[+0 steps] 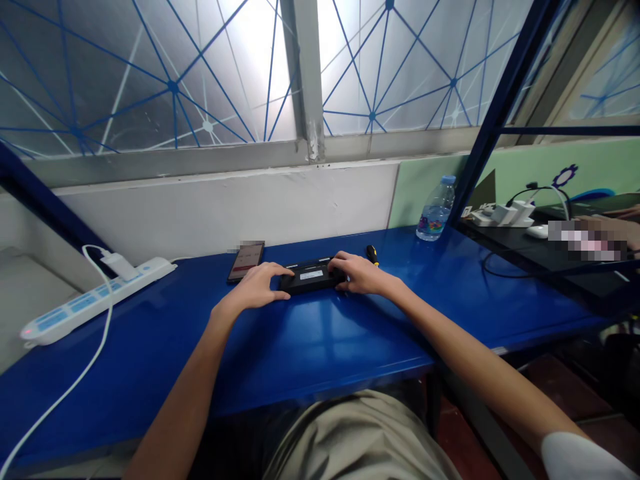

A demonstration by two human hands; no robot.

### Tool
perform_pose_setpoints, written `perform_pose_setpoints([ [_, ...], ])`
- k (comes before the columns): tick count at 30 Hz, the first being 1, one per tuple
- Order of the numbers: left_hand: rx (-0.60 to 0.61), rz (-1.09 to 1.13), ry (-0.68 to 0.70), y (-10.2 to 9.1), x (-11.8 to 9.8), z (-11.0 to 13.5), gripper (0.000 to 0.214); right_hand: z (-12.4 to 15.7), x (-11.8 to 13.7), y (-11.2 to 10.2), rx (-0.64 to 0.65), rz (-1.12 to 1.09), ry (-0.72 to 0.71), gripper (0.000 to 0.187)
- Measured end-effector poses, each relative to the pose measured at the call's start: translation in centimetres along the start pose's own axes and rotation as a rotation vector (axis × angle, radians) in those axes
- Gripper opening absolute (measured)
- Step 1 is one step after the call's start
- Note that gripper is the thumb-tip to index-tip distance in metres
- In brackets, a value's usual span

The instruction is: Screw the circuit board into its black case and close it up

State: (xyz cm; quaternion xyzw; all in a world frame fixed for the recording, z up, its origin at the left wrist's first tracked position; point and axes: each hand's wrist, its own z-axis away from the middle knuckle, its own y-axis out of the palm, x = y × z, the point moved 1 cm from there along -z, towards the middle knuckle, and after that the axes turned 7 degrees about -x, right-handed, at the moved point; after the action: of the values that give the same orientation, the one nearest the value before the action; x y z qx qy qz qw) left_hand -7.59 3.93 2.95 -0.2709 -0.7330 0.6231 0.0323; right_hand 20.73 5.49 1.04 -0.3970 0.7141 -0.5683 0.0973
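Note:
A flat black device (311,277) with a white label lies on the blue table (310,340) in front of me. My left hand (260,285) rests on its left end, fingers curled over the edge. My right hand (359,272) grips its right end, fingers wrapped around it. Both hands hold the device against the tabletop. A smartphone (246,260) with a lit red screen lies just behind my left hand. A small screwdriver (373,254) with a yellow and black handle lies just behind my right hand.
A white power strip (95,300) with a plugged charger and white cable lies at the left. A water bottle (437,209) stands at the back right. Beyond a blue frame post, another desk holds chargers, a mouse and another person's hand (620,230).

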Motion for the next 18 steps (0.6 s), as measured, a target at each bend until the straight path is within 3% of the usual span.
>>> perform_pose_setpoints([
  [6, -0.013, 0.007, 0.007, -0.06, -0.14, 0.07, 0.052, -0.06, 0.09, -0.48, -0.006, 0.047, 0.027, 0.027],
  [18, -0.026, 0.002, 0.015, 0.19, 0.54, 0.12, 0.060, -0.27, -0.60, -0.87, -0.079, 0.183, 0.018, 0.048],
])
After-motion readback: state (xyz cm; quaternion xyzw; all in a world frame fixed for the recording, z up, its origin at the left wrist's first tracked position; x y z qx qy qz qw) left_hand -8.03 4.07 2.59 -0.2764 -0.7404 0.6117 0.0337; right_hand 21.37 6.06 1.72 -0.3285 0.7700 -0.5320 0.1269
